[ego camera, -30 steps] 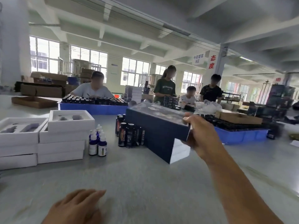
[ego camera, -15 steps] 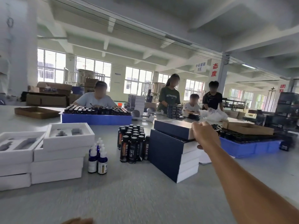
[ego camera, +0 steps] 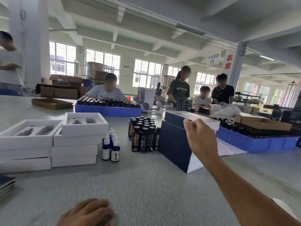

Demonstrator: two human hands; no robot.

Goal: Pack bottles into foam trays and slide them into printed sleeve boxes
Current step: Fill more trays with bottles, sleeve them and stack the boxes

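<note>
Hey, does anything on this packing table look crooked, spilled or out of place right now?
The top navy sleeve box sits skewed on its stack, overhanging right, near the right hand. Nothing looks spilled.

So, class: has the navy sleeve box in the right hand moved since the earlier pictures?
Yes. The navy sleeve box has come down onto the stack of finished boxes, where the right hand is at its near end.

Wearer's body in view: right hand [ego camera: 201, 139] plus a long bare forearm running to the bottom-right corner, no sleeve, watch, glove or ring visible on it. Left hand [ego camera: 88, 212] shows only knuckles and the backs of the fingers at the bottom edge, also bare, wrist cut off by the frame. Motion blur softens both hands, so finer detail is unreadable.
</note>
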